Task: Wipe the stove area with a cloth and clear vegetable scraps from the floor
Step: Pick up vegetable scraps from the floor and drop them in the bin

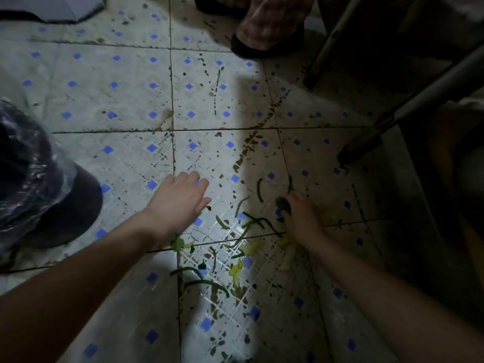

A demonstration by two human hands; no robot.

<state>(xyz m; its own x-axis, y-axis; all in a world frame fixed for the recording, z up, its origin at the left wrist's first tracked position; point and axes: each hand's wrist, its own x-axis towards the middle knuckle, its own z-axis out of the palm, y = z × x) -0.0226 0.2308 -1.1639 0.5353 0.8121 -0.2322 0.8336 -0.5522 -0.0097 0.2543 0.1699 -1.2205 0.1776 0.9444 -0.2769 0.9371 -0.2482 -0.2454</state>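
Down at the floor now, pale tiles with small blue diamonds, speckled with dark bits. Both bare arms reach in from the bottom of the view. The left hand hovers palm down with fingers straight and slightly spread, holding nothing, just left of the mess. The right hand sits in the shadowed part, its fingers curled down around a dark green clump at the fingertips, low at the tile. Between and below the two hands lie the scraps: thin green strips scattered across a grout line, a couple more curved strips just above the right hand, and longer ones nearer the camera. Pale yellow-green leaves lie among them, and one small green leaf sits right by the left wrist. Off to the left stands a dark bin with a clear, crinkled liner hanging over its rim, well apart from the scraps. At the top edge there's a checked slipper with a dark sole, toe pointing down toward the scraps. On the right, two light-coloured legs of some furniture slant down to dark feet on the tile, with deep shadow behind them.
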